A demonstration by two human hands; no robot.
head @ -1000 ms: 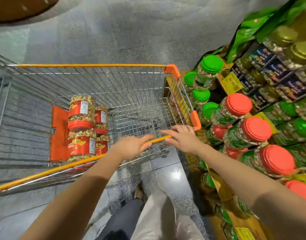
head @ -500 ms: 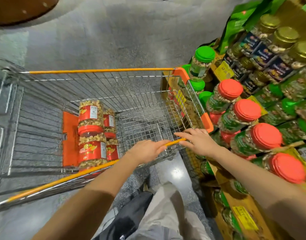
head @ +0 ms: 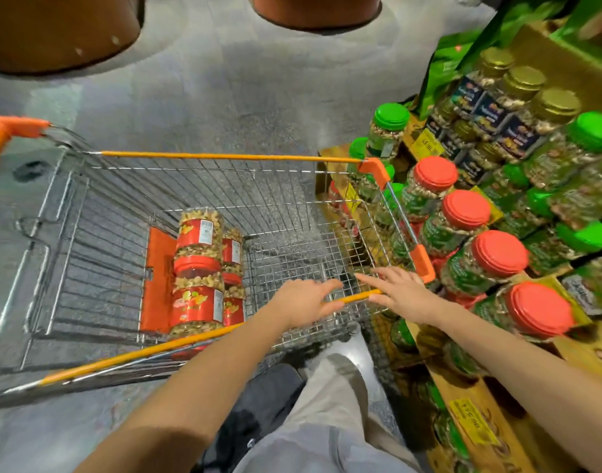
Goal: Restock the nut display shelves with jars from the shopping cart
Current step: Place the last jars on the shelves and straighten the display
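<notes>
Parking cart [head: 224, 156] beside shelves [head: 477, 401] on right, left hand [head: 304, 302] and right hand [head: 400, 293] spread open over near rim [head: 355, 297], holding nothing. Next, probably: reaching left for jars [head: 198, 268].

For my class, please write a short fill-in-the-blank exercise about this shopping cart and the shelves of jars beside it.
The clear plastic jars with red labels sit inside the wire shopping cart, whose rails are coloured ___. The jars with dark blue labels have ___ lids. The left hand and right hand are at the cart's near rail, holding ___ jars.
Missing words: orange; gold; no.
</notes>
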